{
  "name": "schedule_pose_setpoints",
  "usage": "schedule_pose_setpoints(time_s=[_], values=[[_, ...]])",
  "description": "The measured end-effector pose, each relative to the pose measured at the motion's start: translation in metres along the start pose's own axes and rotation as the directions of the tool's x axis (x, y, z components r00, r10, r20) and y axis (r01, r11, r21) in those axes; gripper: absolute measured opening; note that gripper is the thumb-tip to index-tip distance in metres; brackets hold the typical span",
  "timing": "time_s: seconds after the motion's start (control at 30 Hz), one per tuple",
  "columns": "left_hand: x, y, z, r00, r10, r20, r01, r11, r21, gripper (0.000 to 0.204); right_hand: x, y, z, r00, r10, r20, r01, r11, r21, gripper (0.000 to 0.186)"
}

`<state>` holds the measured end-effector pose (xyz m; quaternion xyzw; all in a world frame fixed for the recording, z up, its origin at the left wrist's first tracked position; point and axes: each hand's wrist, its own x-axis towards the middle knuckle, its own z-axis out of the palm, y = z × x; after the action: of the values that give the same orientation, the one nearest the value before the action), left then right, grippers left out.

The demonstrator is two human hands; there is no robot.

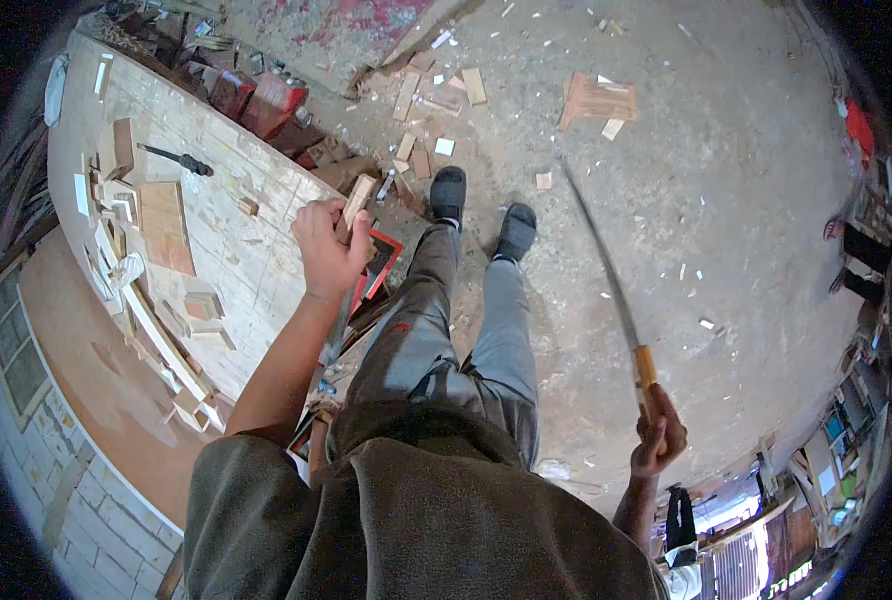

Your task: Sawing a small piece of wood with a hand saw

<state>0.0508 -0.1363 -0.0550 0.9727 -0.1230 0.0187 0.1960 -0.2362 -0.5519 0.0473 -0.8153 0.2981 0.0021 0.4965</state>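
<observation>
My left hand [331, 250] is closed around a small wood block [360, 196] at the right edge of the worktable [231, 210]. Part of the block is hidden by the fingers. Out to the right, away from the table, my right hand [661, 436] grips the yellow-brown handle of a handsaw [611, 268]. Its long thin blade points forward over the floor, seen nearly edge-on, so its teeth cannot be made out. Blade and block are well apart.
On the table lie a dark slim tool [178, 159], a flat wood board [166, 228] and several offcuts. Wood scraps [474, 86] litter the concrete floor [736, 180]. A red-edged item [384, 262] sits just below my left hand. Another person's legs [864, 250] show far right.
</observation>
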Motion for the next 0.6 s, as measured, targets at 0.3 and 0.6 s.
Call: schedule_pose_setpoints(time_s=[0.3, 0.6], values=[[-0.003, -0.009, 0.001, 0.998, 0.031, 0.061, -0.031, 0.999, -0.007, 0.031, 0.068, -0.092, 0.145, 0.766, -0.599, 0.234, 0.496, 0.782, 0.379, 0.029], [-0.009, -0.022, 0.004, 0.989, 0.08, 0.125, -0.082, 0.997, 0.006, 0.037, 0.115, -0.1, 0.234, 0.692, -0.695, 0.193, 0.545, 0.679, 0.492, 0.034]])
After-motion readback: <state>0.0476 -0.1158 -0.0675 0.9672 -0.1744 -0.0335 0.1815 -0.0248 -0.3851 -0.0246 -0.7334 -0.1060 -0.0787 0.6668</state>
